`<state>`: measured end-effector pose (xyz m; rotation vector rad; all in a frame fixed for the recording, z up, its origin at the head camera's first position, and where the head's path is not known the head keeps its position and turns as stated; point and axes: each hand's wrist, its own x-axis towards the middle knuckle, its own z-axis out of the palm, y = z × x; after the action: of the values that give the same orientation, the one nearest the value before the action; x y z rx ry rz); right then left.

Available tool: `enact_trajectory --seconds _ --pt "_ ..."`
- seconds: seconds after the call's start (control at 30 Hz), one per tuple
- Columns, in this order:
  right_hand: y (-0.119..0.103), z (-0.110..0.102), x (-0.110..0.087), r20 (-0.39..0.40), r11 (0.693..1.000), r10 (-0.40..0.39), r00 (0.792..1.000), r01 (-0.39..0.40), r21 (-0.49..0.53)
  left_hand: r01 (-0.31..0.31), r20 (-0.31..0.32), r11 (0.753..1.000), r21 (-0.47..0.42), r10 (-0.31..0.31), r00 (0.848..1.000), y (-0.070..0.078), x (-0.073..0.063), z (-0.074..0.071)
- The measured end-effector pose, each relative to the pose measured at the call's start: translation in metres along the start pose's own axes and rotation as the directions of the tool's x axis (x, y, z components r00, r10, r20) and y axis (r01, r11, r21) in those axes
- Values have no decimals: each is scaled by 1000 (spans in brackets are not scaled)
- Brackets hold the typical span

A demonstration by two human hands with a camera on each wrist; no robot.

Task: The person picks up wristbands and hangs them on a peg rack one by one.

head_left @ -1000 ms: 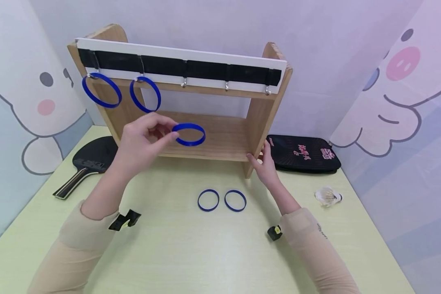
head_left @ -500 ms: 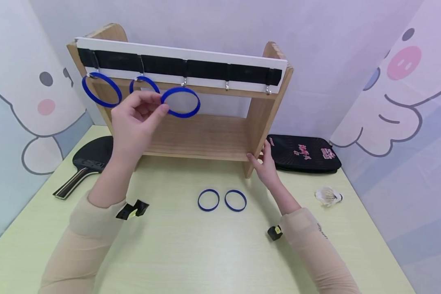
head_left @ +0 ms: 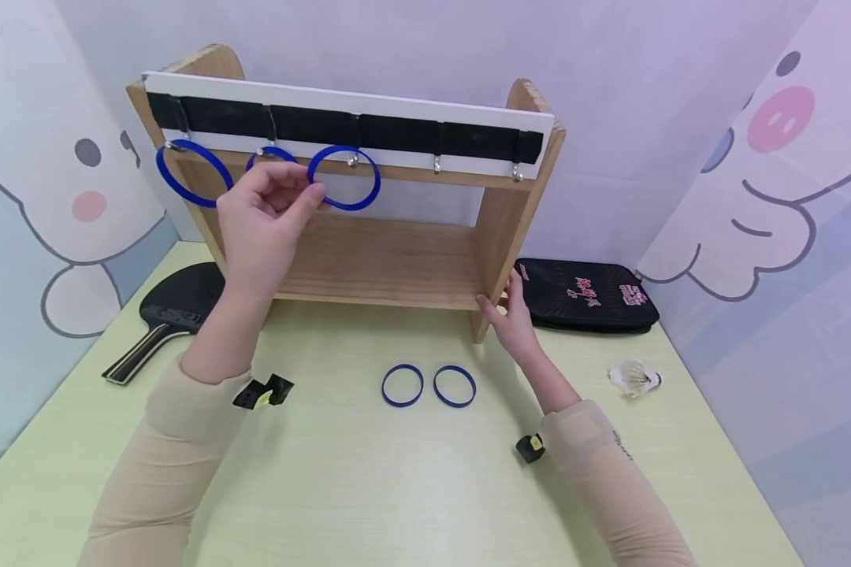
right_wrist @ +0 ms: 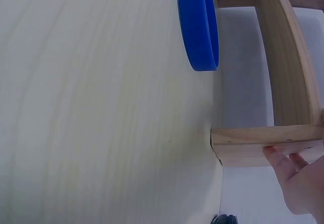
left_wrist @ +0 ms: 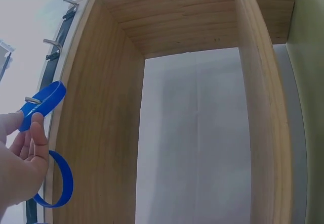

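Note:
My left hand pinches a blue wristband-like ring between thumb and fingers, at the third hook. In the left wrist view, the hook's metal tip shows inside that ring's loop. One ring hangs from the leftmost hook; another hangs from the second, partly hidden behind my left hand. The two hooks at right carry nothing. My right hand holds the lower right side panel of the wooden shelf, thumb in front. Two blue rings lie side by side on the table.
The hooks sit along a white board with black tape across the shelf's top front. A table tennis paddle lies at left. On the right are a black zipped case and a shuttlecock. Printed curtains stand behind and at the sides.
My left hand has risen with its ring from in front of the lower shelf board to the third hook, and the ring has tipped more upright. The right hand keeps its hold.

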<state>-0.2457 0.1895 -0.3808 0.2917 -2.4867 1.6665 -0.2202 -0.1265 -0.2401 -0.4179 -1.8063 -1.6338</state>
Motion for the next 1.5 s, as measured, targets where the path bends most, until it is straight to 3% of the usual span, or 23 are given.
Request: enact_trajectory --seconds 0.23,0.7,1.0,1.33,1.43,1.5 --pt "0 0 0 1 1000 2 1000 -2 10 25 8 998 52 -25 1000 1 -6 3" --pt "-1 0 -1 3 1000 1 1000 -1 12 -10 -1 995 102 10 1000 2 -20 -4" --pt "0 0 1 3 1000 9 1000 -9 19 -4 106 989 148 -12 994 4 -39 -1" --pt "1 0 1 6 1000 1 1000 -1 11 -20 271 975 221 -42 962 -19 -66 8" --pt "0 0 1 5 1000 0 1000 0 9 -34 327 966 255 -54 943 -29 -75 10" --pt "0 0 1 6 1000 0 1000 0 6 -47 379 954 298 -73 923 -36 -80 11"
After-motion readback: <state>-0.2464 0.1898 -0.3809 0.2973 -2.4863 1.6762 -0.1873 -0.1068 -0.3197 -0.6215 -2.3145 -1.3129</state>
